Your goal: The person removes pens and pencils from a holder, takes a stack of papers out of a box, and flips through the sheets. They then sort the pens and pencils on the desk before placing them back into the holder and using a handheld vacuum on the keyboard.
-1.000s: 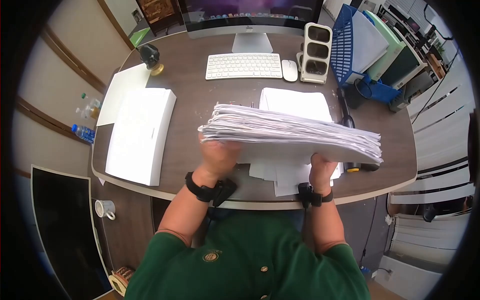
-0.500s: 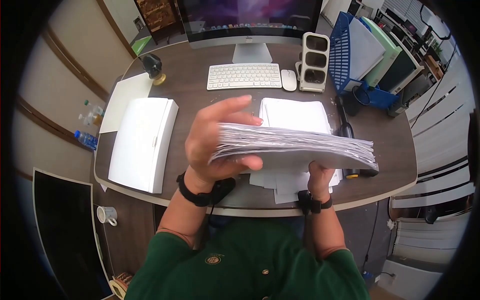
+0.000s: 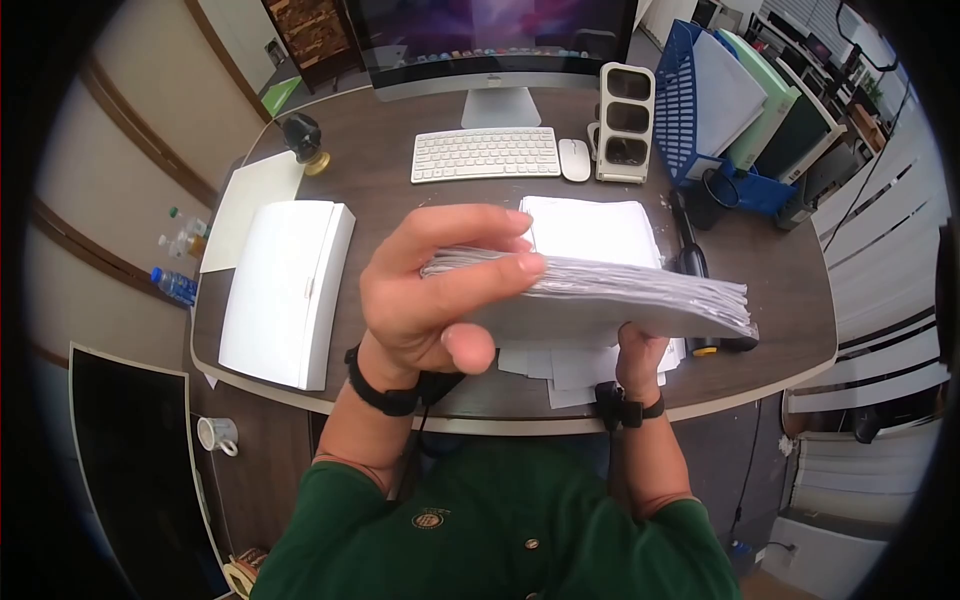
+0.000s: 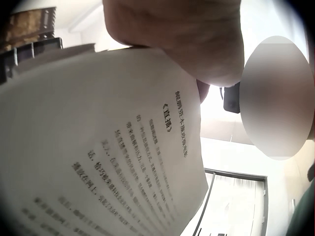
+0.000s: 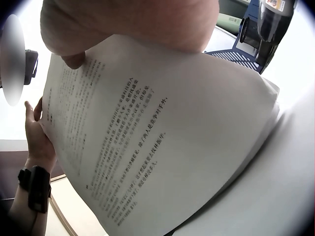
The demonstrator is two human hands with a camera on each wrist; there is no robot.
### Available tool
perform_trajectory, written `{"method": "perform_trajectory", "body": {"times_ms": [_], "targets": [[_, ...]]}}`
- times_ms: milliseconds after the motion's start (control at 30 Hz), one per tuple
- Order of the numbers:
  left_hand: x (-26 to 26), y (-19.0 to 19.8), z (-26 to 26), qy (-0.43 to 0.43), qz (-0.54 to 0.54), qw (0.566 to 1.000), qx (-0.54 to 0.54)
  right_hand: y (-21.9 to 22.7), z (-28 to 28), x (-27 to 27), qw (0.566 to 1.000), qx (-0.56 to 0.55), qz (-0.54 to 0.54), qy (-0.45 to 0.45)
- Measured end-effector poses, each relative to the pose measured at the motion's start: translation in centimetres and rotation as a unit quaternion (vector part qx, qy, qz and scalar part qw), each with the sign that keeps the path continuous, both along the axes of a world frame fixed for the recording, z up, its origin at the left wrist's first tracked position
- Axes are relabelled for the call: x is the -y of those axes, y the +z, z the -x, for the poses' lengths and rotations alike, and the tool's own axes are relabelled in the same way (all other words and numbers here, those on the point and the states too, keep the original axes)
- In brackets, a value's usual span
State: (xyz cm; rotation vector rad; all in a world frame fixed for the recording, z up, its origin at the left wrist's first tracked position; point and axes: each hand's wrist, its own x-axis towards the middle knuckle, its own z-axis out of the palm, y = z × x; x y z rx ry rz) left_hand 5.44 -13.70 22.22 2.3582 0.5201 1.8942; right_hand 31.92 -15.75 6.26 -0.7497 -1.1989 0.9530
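Note:
A thick stack of printed paper (image 3: 650,283) is held on edge above the desk, its layered edges facing up in the head view. My right hand (image 3: 640,358) grips its lower right part, with the thumb on the near face and the other fingers hidden behind. At the left end, my left hand (image 3: 425,290) has its fingers spread and reaching over the upper edge, the thumb standing away from the sheets. Lines of print show on the stack's face (image 5: 197,123) in the right wrist view, where the left hand (image 5: 40,140) appears beside its edge.
Under the held stack lie loose sheets (image 3: 575,375) and another paper pile (image 3: 590,228). A white box-like stack (image 3: 275,295) stands at left. Behind are a keyboard (image 3: 485,155), a mouse (image 3: 574,160) and a monitor. A black handheld device (image 3: 690,255) and blue file rack (image 3: 677,110) stand right.
My left hand has let go of the stack's left end, risen, and come round in front of the upper edge with fingers extended. The right hand keeps its grip.

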Motion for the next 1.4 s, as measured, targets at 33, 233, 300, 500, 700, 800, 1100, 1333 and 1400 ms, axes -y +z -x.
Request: {"method": "perform_trajectory", "body": {"times_ms": [33,233,300,500,700,800,1100,1333,1400], "targets": [[-0.1,0.1,0.1,0.008,-0.004,1.000,-0.016,-0.1,-0.1,0.1,1.000,-0.007,0.008,0.005],[0.6,1.0,-1.1,0.061,-0.032,0.996,-0.059,-0.7,-0.1,0.2,0.999,-0.024,0.007,-0.020],[0.7,1.2,-1.5,0.070,-0.050,0.994,-0.069,-0.6,0.1,0.2,0.999,-0.043,0.020,-0.024],[0.0,-0.3,-1.7,0.060,-0.071,0.995,-0.018,-0.8,-0.4,0.0,0.999,-0.029,0.032,-0.018],[0.4,0.3,-1.3,0.067,-0.055,0.994,-0.067,-0.5,0.3,0.0,0.996,0.002,-0.057,-0.074],[0.7,0.5,-2.3,0.074,-0.043,0.996,-0.036,-0.3,0.8,0.1,0.995,0.003,-0.074,-0.074],[1.1,0.4,-2.1,0.088,-0.034,0.995,-0.044,0.8,0.4,0.0,0.991,0.060,-0.088,-0.076],[0.8,0.1,-2.0,0.075,-0.040,0.996,-0.038,1.7,0.2,0.0,0.990,0.085,-0.087,-0.077],[0.8,0.1,-2.0,0.073,-0.043,0.996,-0.037,1.4,0.0,0.1,0.991,0.085,-0.087,-0.057]]}}
